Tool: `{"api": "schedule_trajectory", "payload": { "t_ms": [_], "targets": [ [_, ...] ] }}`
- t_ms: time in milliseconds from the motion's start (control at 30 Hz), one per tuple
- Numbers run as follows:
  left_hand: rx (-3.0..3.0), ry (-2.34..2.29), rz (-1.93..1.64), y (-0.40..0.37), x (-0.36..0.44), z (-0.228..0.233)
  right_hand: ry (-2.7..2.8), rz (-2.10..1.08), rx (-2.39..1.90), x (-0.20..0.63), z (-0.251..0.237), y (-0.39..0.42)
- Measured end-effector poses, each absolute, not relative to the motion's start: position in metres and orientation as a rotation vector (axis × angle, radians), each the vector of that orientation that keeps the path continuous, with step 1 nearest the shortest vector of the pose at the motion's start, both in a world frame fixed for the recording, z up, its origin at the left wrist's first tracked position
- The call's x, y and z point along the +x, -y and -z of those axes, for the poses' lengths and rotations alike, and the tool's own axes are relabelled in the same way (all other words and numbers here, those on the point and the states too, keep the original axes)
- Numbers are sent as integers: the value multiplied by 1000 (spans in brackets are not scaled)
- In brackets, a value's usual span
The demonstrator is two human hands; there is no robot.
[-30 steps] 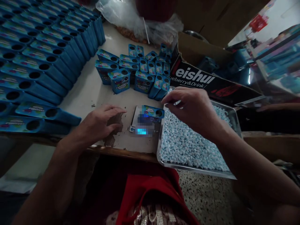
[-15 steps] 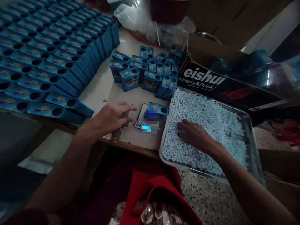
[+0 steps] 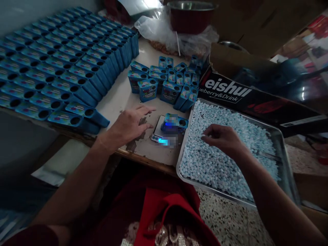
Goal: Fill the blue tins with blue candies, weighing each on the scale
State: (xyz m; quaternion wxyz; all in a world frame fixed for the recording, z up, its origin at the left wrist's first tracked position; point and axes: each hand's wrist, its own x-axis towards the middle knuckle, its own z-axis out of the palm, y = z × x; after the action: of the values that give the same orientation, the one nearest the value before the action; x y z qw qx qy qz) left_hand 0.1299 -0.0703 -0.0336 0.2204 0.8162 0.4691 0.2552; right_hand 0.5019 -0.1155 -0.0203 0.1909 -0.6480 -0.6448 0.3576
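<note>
Candies point(image 3: 230, 160), small pale-blue ovals, heaped in tray point(image 3: 284, 153), right hand point(image 3: 225, 140) maybe pinching some

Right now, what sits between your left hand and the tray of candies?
In the head view, a small scale carrying a blue box sits between left hand and tray.

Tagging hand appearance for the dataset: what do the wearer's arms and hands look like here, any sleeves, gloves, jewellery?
Both hands are bare: no gloves on the left hand or right hand, and no rings, watch or bracelets show in this dim light. Both forearms are uncovered to the frame edge. A dark red sleeve shows at the left upper arm; the right arm's sleeve is out of view.
</note>
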Motion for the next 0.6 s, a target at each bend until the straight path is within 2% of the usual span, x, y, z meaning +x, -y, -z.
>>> {"api": "schedule_trajectory", "payload": {
  "t_ms": [133, 267, 467, 600],
  "targets": [
    [2251, -1247, -753, 66, 142, 36, 1774, -1100, -1578, 473, -8, 98],
    [2274, -1189, -778, 63, 146, 44, 1974, -971, -1508, 442, -26, 78],
    [2273, -1189, -806, 59, 136, 52, 2152, -868, -1500, 426, -28, 59],
    [2258, -1160, -806, 55, 133, 54, 2079, -988, -1540, 427, -25, 58]
  ]
}}
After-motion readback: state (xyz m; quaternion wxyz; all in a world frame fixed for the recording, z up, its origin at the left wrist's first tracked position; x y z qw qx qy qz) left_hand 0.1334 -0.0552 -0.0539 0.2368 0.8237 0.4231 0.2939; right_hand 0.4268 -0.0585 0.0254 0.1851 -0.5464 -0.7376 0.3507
